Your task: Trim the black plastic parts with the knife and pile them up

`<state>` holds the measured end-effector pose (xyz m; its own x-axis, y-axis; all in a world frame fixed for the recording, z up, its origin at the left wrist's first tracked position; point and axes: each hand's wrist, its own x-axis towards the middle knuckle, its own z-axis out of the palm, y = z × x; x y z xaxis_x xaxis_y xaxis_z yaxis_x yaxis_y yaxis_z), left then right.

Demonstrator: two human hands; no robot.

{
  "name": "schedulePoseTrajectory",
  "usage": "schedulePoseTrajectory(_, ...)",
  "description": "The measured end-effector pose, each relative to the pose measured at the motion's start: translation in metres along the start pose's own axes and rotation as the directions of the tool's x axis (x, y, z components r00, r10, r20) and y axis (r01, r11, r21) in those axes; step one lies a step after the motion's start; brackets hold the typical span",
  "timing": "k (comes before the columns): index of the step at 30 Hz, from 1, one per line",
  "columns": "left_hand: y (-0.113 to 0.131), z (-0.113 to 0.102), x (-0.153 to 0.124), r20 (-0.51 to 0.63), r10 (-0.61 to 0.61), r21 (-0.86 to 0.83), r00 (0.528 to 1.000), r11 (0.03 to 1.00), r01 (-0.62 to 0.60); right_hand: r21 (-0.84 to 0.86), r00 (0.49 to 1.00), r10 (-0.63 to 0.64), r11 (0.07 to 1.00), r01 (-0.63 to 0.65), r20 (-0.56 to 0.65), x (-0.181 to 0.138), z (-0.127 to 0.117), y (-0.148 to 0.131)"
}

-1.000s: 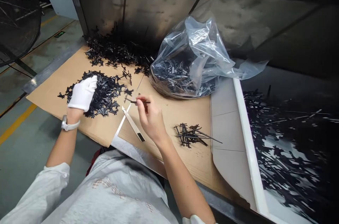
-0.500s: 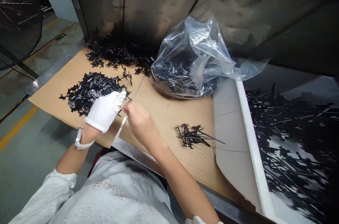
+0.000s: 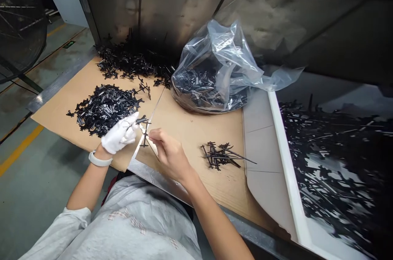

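My left hand (image 3: 120, 135), in a white glove, is turned partly palm-up. Its closed fingers hold a small black plastic part (image 3: 142, 120) at their tips. Bare and pinched, my right hand (image 3: 168, 151) grips a thin black plastic sprue (image 3: 145, 134) with short cross-bars. The sprue stands between the hands, close to the small part; I cannot tell whether they are joined. Just beyond my left hand lies a heap of small black parts (image 3: 106, 106). Several bare black sprues (image 3: 219, 155) lie in a loose pile right of my right hand.
Cardboard sheets (image 3: 196, 129) cover the metal-edged table. A clear plastic bag (image 3: 211, 84) of black parts stands at the back, beside a dark heap of branched pieces (image 3: 132, 61). At the right, a white-walled box (image 3: 287, 149) holds many black sprues. A large fan (image 3: 21, 26) stands left.
My hands have drawn a little apart, and my left hand has turned so the black part shows. My right hand has shifted slightly right and down with the sprue.
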<state>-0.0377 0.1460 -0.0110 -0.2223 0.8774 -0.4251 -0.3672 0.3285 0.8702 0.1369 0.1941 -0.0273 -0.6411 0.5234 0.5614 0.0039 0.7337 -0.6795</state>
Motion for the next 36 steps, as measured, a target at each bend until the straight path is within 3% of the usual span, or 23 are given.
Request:
schedulePoseTrajectory(3, 0.013, -0.026, 0.005, -0.137, 0.151, 0.272, 0.979, 0.956, -0.11, -0.057, 0.998, 0.047, 0.997, -0.05, -0.048, -0.005, -0.024, -0.004)
schedulePoseTrajectory(5, 0.029, -0.045, 0.009, -0.291, 0.312, 0.564, 0.904, 0.819, -0.101, -0.129, 0.988, 0.103, 0.985, -0.117, -0.112, -0.01, -0.047, -0.006)
schedulePoseTrajectory(6, 0.038, -0.052, 0.012, -0.316, 0.431, 0.734, 0.845, 0.675, -0.07, -0.172, 0.979, 0.156, 0.969, -0.178, -0.133, -0.014, -0.06, -0.005)
schedulePoseTrajectory(8, 0.055, -0.063, 0.016, -0.204, 0.6, 0.966, 0.774, 0.249, 0.062, -0.256, 0.938, 0.31, 0.905, -0.341, -0.154, -0.026, -0.086, 0.0)
schedulePoseTrajectory(10, 0.067, -0.068, 0.019, -0.122, 0.606, 0.978, 0.786, -0.063, 0.2, -0.29, 0.865, 0.465, 0.815, -0.501, -0.187, -0.041, -0.109, 0.008)
schedulePoseTrajectory(11, 0.071, -0.069, 0.02, -0.122, 0.581, 0.961, 0.805, -0.135, 0.243, -0.29, 0.826, 0.523, 0.774, -0.564, -0.21, -0.049, -0.118, 0.012)
schedulePoseTrajectory(14, 0.077, -0.067, 0.02, -0.2, 0.517, 0.947, 0.832, -0.115, 0.299, -0.297, 0.734, 0.611, 0.671, -0.679, -0.296, -0.071, -0.132, 0.023)
schedulePoseTrajectory(18, 0.081, -0.057, 0.012, -0.238, 0.557, 0.954, 0.795, -0.018, 0.298, -0.365, 0.693, 0.588, 0.59, -0.721, -0.417, -0.088, -0.13, 0.029)
schedulePoseTrajectory(20, 0.086, -0.044, 0.012, -0.236, 0.619, 0.957, 0.749, 0.015, 0.289, -0.389, 0.697, 0.563, 0.58, -0.716, -0.444, -0.091, -0.125, 0.028)
schedulePoseTrajectory(22, 0.093, -0.026, 0.02, -0.223, 0.63, 0.97, 0.744, 0.067, 0.234, -0.415, 0.708, 0.542, 0.575, -0.705, -0.453, -0.093, -0.12, 0.025)
schedulePoseTrajectory(25, 0.103, 0.005, 0.052, -0.165, 0.567, 0.986, 0.807, 0.118, 0.119, -0.468, 0.72, 0.51, 0.547, -0.694, -0.472, -0.091, -0.116, 0.015)
schedulePoseTrajectory(30, 0.11, 0.037, 0.115, -0.107, 0.343, 0.991, 0.933, 0.118, 0.07, -0.553, 0.752, 0.478, 0.51, -0.659, -0.454, -0.077, -0.11, -0.013)
schedulePoseTrajectory(33, 0.111, 0.041, 0.125, -0.053, 0.352, 0.983, 0.934, 0.183, -0.014, -0.55, 0.802, 0.456, 0.585, -0.596, -0.385, -0.069, -0.1, -0.023)
schedulePoseTrajectory(36, 0.102, 0.042, 0.104, -0.074, 0.451, 0.939, 0.889, 0.331, -0.09, -0.41, 0.841, 0.433, 0.737, -0.537, -0.323, -0.059, -0.084, -0.022)
